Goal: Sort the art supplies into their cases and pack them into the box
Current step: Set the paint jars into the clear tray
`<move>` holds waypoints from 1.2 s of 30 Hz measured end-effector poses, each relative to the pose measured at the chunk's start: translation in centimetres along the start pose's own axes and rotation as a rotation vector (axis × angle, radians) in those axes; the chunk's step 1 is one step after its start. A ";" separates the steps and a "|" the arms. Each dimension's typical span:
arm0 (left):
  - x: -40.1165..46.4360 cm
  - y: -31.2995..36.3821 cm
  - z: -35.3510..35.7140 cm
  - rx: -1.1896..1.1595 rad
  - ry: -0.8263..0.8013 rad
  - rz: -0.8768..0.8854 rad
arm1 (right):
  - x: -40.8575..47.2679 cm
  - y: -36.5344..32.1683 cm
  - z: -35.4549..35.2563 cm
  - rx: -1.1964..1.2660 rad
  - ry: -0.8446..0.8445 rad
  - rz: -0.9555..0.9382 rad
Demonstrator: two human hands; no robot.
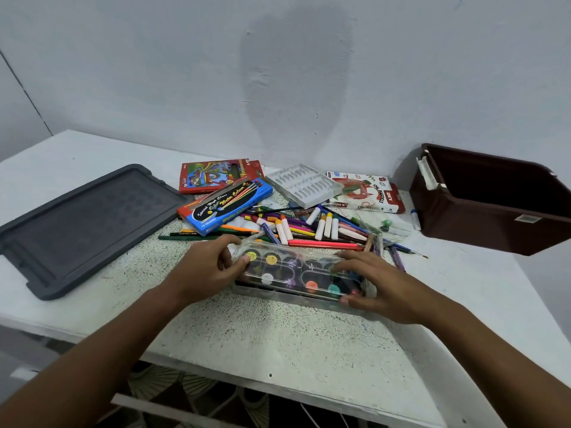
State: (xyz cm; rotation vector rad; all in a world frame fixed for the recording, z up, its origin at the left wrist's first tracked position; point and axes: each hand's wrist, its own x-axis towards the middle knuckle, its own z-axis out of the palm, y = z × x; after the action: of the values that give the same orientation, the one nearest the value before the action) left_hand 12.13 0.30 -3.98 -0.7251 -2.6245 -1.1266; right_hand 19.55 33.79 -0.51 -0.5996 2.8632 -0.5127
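Head view, taking it from your left: the grey box lid (83, 223) lies flat on the white table (278, 341), well apart from anything you are handling. Next comes your left hand (210, 270), fingers curled round the left end of the clear watercolor palette case (296, 273), thumb on top near the yellow pans. Behind it sit the blue watercolor carton (225, 205) and the red pencil box (213, 176), then the loose pile of pens and crayons (312, 230) just beyond the case's far edge, with the white tray insert (304, 185) and oil pastels box (364, 191) further back. Your right hand (383, 285) grips the case's right end, fingers spread over the lid. The brown box (491, 199) waits far right. The risk I judge: the clear lid looks unseated, so uneven pressing could pop it askew, and lifting the case may drag pens off the pile.
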 end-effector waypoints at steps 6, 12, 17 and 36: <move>-0.4 -0.8 0.3 0.026 -0.003 0.072 | -0.6 0.0 0.2 0.021 -0.024 0.014; 0.1 -0.5 -0.2 -0.005 0.016 -0.023 | -0.7 0.2 -0.2 0.130 -0.071 0.085; 0.5 -0.1 -0.4 -0.033 -0.039 -0.321 | -0.5 0.0 0.1 0.296 0.161 0.317; 2.0 3.8 0.7 0.700 -0.113 0.339 | 2.9 -3.9 -2.7 0.135 0.093 0.686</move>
State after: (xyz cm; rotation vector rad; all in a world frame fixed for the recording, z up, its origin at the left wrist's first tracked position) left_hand 12.38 3.77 -1.31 -1.0145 -2.5711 -0.0554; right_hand 17.69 29.99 3.15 0.4340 2.8292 -0.6032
